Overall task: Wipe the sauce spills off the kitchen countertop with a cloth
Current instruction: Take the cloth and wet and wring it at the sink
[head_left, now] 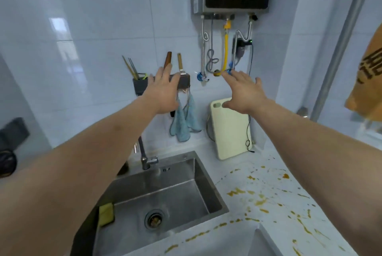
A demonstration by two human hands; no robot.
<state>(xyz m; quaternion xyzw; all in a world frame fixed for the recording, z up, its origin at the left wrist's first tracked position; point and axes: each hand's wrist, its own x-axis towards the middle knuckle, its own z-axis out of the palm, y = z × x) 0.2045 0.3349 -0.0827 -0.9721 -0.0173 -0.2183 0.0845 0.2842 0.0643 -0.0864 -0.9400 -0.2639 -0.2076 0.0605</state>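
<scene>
Both hands, left and right, reach empty and spread toward the cloth at twelve o'clock; a tug might dislodge the rack.

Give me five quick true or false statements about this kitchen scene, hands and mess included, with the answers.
1. The blue cloth hangs on the wall below the knife rack. True.
2. The left hand grips the cloth. False: its fingers are straight and it holds nothing.
3. Sauce spills lie on the countertop right of the sink. True.
4. The cutting board lies flat in the sink. False: it leans against the wall.
5. The right hand holds a sponge. False: it is open and empty.
</scene>
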